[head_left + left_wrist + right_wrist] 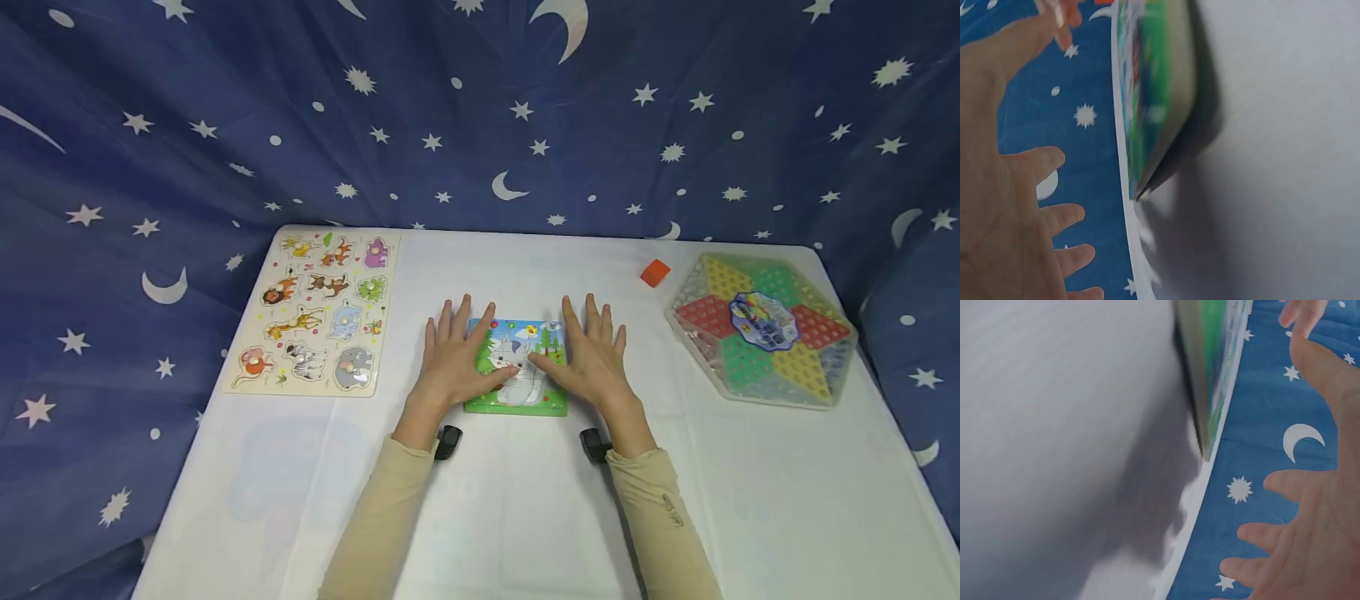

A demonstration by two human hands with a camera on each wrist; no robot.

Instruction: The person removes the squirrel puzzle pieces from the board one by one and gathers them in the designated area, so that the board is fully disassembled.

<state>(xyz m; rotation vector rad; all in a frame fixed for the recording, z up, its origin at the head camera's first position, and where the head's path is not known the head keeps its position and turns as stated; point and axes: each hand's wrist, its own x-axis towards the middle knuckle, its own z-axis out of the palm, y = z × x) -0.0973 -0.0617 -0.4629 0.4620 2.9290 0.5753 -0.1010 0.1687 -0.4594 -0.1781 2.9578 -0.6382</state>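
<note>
A small rectangular picture board (517, 400), green-edged with a cartoon grey-white animal, lies flat on the white table between both hands. My left hand (452, 362) hangs over its left side, fingers straight and spread, thumb reaching over the picture. My right hand (596, 367) mirrors it on the right, its thumb also over the picture. In the left wrist view the board's edge (1175, 75) stands apart from the palm (997, 206). Likewise, the right wrist view shows a gap between the board (1210, 369) and that hand (1322, 519). Neither hand grips anything.
On the left lies an animal peg puzzle (255, 333) with several pieces in it. An orange block (655, 272) sits at the back right. Beside it is a hexagonal clear box (765, 333) with coloured triangles. A blue star-patterned cloth (480, 125) hangs behind the table (510, 517).
</note>
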